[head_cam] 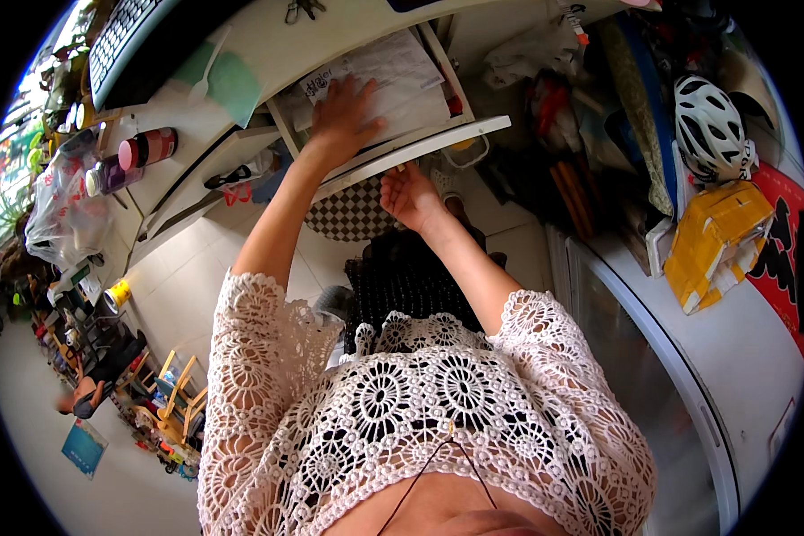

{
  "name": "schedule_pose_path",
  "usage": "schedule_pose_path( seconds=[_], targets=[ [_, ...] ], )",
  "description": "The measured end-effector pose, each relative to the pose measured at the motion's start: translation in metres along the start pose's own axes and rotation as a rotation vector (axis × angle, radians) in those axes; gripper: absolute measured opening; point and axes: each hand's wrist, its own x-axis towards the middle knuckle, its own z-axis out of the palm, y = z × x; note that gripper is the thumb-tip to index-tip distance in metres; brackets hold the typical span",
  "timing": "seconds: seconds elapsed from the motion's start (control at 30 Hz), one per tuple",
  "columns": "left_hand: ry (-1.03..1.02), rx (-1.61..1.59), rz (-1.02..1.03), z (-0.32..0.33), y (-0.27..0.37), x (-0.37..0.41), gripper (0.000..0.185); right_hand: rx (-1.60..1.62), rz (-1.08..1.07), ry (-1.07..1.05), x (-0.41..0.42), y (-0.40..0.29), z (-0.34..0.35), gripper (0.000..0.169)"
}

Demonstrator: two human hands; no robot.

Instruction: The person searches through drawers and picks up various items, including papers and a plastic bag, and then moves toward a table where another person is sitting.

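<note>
A pulled-out desk drawer stands before me, its white front panel towards me. Sheets of paper, some bearing print, lie inside it. My left hand is over these papers, palm down with fingers spread and slightly blurred; it grips nothing. Whether it presses on the sheets is hard to tell. Just under the drawer's front edge, my right hand is turned palm up, its fingers curled and its fingertips at the panel's small pull. The right fingertips are partly hidden by the panel.
Above the drawer runs the desktop, with a laptop at left. A checkered round stool seat is below. Jars and a plastic bag stand left. At right are a bicycle helmet, a taped yellow package and a white freezer.
</note>
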Motion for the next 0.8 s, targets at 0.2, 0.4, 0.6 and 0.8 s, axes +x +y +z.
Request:
schedule_pose_path(
  seconds=[0.2,0.4,0.6,0.8],
  targets=[
    [0.278,-0.204,-0.100,-0.039,0.016,-0.062,0.036,-0.047,-0.043,-0.026,0.015,0.005,-0.019,0.042],
    [0.398,-0.348,-0.304,-0.054,0.049,-0.117,0.029,-0.117,0.006,0.116,0.005,0.003,0.002,0.042],
    [0.485,-0.472,-0.365,-0.052,0.081,-0.144,0.031,-0.089,-0.035,0.141,0.016,0.002,0.006,0.042],
    [0.493,-0.573,-0.406,-0.047,0.102,-0.167,0.029,-0.084,-0.105,-0.023,0.002,-0.016,0.039,0.040]
  ],
)
